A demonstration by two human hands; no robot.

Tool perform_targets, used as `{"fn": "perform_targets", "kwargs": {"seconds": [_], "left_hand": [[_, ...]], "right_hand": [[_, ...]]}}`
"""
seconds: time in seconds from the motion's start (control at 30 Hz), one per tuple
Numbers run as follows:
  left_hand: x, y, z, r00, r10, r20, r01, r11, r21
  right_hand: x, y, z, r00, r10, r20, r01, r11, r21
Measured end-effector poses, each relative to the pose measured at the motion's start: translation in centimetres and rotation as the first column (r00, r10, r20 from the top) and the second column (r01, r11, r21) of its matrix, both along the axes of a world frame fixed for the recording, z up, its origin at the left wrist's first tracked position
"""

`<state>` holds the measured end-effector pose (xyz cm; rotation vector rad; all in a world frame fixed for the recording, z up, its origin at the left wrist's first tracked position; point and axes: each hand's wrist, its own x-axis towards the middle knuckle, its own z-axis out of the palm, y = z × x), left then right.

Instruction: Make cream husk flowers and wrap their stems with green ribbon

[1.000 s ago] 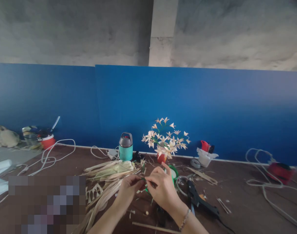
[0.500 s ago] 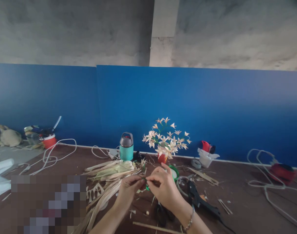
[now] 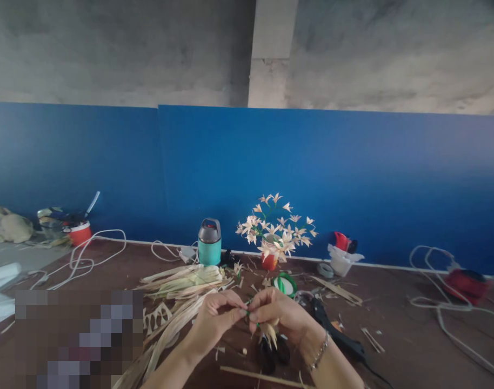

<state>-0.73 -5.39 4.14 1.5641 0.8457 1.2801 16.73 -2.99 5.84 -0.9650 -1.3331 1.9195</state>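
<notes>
My left hand (image 3: 219,317) pinches a thin green stem (image 3: 248,312) between thumb and fingertips. My right hand (image 3: 280,314) is closed on the same stem, its fingertips nearly touching those of the left. Below the right fingers hangs a pale flower (image 3: 270,334) that looks made of dried husk, partly hidden by the hand. Just behind the hands lies a roll of green tape (image 3: 285,284). Black scissor handles (image 3: 274,355) rest on the brown table under the flower. Past the roll, an orange-red cup (image 3: 269,261) holds a spray of similar pale flowers (image 3: 285,237).
Dried husk strips (image 3: 182,289) spread to the left. A black glue gun (image 3: 338,332) lies on the right, its cord trailing forward. Against the blue partition (image 3: 206,162) stand a teal flask (image 3: 210,252) and a white tub (image 3: 341,262). White cables (image 3: 441,310) loop across the right side.
My right hand has turned and shifted down, and the pale flower beneath it now shows. My left hand has moved slightly right. More of the green tape roll is visible.
</notes>
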Motion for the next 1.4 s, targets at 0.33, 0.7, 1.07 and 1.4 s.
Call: {"fn": "perform_targets", "kwargs": {"seconds": [0.33, 0.7, 1.07, 1.4], "left_hand": [[1.0, 0.1, -0.5, 0.989, 0.133, 0.059, -0.119, 0.974, -0.191], [1.2, 1.2, -2.4, 0.921, 0.296, 0.254, -0.188, 0.907, -0.378], [1.8, 0.8, -2.7, 0.88, 0.339, 0.332, -0.144, 0.858, -0.493], [1.5, 1.1, -2.4, 0.909, 0.273, 0.314, -0.131, 0.904, -0.408]], "right_hand": [[-0.1, 0.5, 0.1, 0.93, -0.15, 0.335, 0.061, 0.963, 0.262], [-3.2, -2.8, 0.5, 0.616, -0.754, 0.225, -0.207, 0.121, 0.971], [-3.3, -2.0, -2.0, 0.528, -0.823, 0.211, -0.254, 0.085, 0.964], [-3.2, -1.7, -1.9, 0.56, -0.813, 0.158, -0.202, 0.051, 0.978]]}}
